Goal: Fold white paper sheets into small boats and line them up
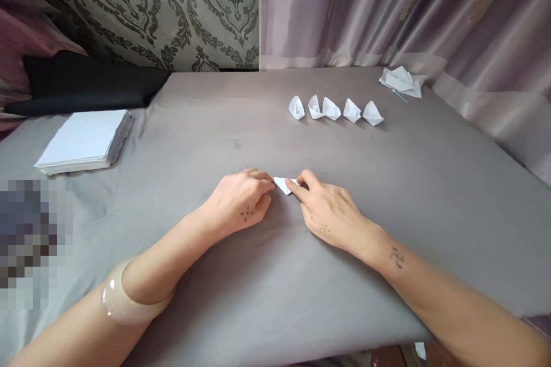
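Note:
A small piece of folded white paper (282, 185) lies at the middle of the cloth-covered table, its lower part coming to a point. My left hand (243, 198) pinches its left corner, fingers curled and partly hidden behind the knuckles. At its right side, my right hand (329, 203) grips the paper between thumb and forefinger. Beyond the hands stand several small folded paper boats (331, 109) in a row, upright and close together.
At the left sits a thick stack of white paper sheets (84, 137), with black cloth (86, 83) behind it. More folded paper (402, 80) lies at the back right beside a thin greenish stick. Curtains (365, 6) hang along the back and right edges. A blurred patch covers the far left.

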Demonstrator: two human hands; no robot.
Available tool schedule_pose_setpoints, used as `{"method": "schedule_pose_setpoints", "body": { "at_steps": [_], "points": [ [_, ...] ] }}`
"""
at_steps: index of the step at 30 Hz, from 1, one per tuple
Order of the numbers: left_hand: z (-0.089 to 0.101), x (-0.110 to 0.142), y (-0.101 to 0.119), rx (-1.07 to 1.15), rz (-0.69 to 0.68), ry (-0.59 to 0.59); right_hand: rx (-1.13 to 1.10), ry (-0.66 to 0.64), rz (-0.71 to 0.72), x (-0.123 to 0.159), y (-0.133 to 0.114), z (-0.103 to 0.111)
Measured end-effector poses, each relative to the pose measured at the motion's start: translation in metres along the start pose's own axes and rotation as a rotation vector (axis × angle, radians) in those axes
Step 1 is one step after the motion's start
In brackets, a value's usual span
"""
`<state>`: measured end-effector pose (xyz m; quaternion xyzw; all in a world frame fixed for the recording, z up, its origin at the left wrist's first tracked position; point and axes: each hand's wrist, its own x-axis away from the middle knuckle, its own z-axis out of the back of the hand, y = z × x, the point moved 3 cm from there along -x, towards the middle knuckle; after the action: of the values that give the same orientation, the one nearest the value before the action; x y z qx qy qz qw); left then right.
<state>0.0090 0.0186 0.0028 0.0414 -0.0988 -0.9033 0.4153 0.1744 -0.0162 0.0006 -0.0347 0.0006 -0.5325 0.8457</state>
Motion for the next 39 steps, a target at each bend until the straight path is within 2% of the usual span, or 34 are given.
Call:
{"method": "schedule_pose_setpoints", "body": {
  "at_steps": [3,5,9,14,20,24,27,30,33,35,37,39],
  "points": [
    [-0.004,-0.008,-0.013,0.184,0.122,0.096,-0.062,0.010,-0.009,0.004,0.004,0.001],
    [-0.010,-0.014,-0.015,0.248,0.137,0.130,-0.103,0.039,-0.012,0.005,0.007,0.000],
    [-0.021,-0.025,-0.017,0.376,0.135,0.076,-0.250,0.127,-0.070,0.001,0.016,-0.004],
    [-0.022,-0.028,-0.020,0.514,0.161,0.036,-0.429,0.238,-0.190,-0.014,0.024,-0.012],
    [-0.023,-0.020,-0.017,0.660,0.162,0.077,-0.639,0.218,-0.111,-0.019,0.025,-0.013],
    [-0.016,-0.017,-0.009,0.834,0.085,0.155,-0.892,0.181,-0.087,-0.017,0.030,-0.008],
    [-0.007,-0.015,0.000,0.812,0.031,0.196,-0.984,0.278,-0.089,-0.015,0.032,0.000],
    [-0.002,-0.010,0.005,0.737,0.013,0.209,-0.977,0.370,-0.069,-0.011,0.028,0.006],
    [0.001,-0.003,0.009,0.620,-0.106,0.281,-0.993,0.297,-0.020,-0.008,0.023,0.004],
    [0.000,0.000,0.012,0.588,-0.171,0.282,-1.017,0.227,0.023,-0.007,0.020,0.002],
    [-0.003,0.001,0.012,0.687,-0.076,0.253,-1.029,0.240,0.009,-0.007,0.018,0.002],
    [-0.006,-0.001,0.012,0.911,0.088,0.225,-1.035,0.308,-0.051,-0.007,0.017,0.003]
  ]
}}
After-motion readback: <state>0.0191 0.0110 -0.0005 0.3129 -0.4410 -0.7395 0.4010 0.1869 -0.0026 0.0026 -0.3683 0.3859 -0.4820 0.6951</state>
